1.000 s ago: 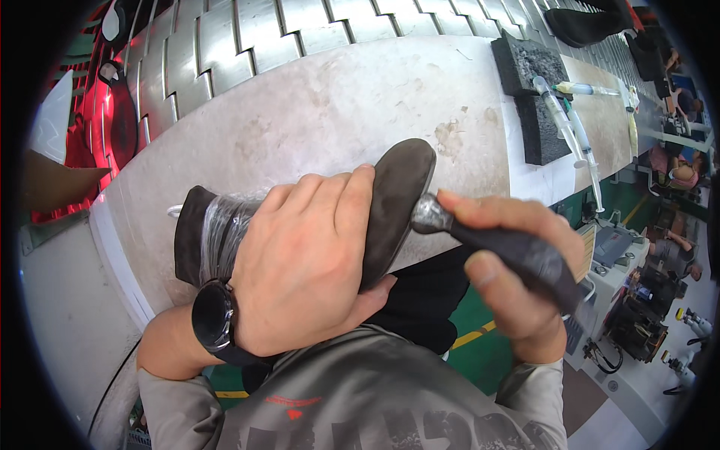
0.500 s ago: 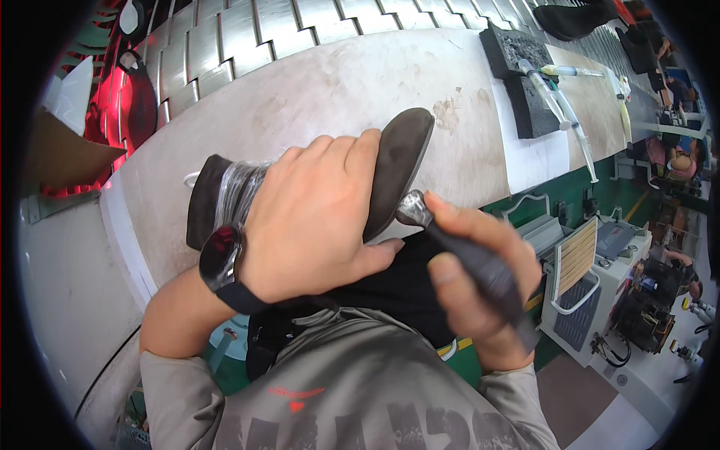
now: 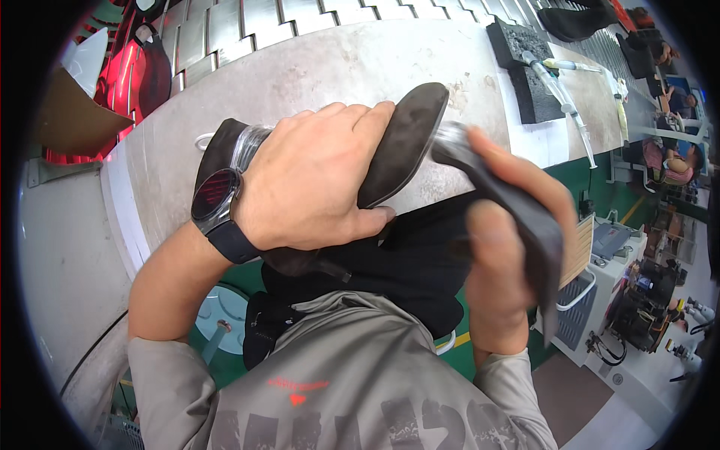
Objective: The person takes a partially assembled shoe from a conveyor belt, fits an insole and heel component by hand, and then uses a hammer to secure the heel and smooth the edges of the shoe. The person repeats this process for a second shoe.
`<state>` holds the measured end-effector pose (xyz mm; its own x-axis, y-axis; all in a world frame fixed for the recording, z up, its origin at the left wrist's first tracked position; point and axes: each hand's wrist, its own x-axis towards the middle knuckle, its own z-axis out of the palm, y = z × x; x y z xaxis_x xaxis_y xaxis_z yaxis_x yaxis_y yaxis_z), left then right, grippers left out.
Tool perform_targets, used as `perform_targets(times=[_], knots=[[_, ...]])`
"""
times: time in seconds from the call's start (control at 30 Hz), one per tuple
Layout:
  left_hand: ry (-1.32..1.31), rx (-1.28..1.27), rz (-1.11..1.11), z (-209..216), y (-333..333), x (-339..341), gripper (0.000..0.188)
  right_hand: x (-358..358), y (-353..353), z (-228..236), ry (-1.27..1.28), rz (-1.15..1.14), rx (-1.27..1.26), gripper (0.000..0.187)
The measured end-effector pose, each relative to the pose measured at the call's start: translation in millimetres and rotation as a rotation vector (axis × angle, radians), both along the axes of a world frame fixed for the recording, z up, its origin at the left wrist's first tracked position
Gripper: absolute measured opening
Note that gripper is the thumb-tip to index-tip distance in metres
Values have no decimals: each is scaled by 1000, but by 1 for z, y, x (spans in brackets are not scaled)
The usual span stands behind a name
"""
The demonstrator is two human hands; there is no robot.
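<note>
My left hand (image 3: pixel 307 176) is closed over the middle of a dark brown-grey shoe (image 3: pixel 414 124), sole side up; its rounded end sticks out beyond my fingers. Clear wrap (image 3: pixel 251 142) shows around the part near my wrist, and the rest lies hidden under my palm. A dark-handled, hammer-like tool (image 3: pixel 517 199) is gripped in my right hand (image 3: pixel 502 247), blurred by motion. Its shiny metal head (image 3: pixel 452 135) is just right of the shoe's edge, apparently apart from it.
A pale worktop (image 3: pixel 315 67) lies beneath the shoe, with a metal slat conveyor (image 3: pixel 225 30) along its far side. Several syringes (image 3: pixel 551 86) rest on a black foam block (image 3: pixel 536 109) at the far right. Red-lit shoe parts (image 3: pixel 155 71) stand at the far left.
My right hand and the hammer-like tool have moved up and right, away from the shoe's edge. My left hand has shifted the shoe slightly up and right.
</note>
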<state>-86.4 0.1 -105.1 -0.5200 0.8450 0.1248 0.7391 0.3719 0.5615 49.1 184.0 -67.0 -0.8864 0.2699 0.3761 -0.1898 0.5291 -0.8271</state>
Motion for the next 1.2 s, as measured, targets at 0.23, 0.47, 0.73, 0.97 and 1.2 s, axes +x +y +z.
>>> perform_targets(times=[0.23, 0.47, 0.73, 0.97, 1.2], knots=[[5, 3, 5, 3, 4, 4, 91, 38, 6, -33, 32, 14, -112, 37], [-13, -24, 11, 0, -1, 2, 87, 11, 0, -10, -200, 69, -325, 30], [35, 14, 5, 1, -1, 9, 85, 22, -17, -26, -18, 36, -43, 28], [-182, 90, 64, -2, -7, -2, 49, 18, -19, -24, -24, -15, -97, 30], [-99, 104, 104, -3, 2, 2, 48, 25, -56, -73, 363, 66, 110, 36]])
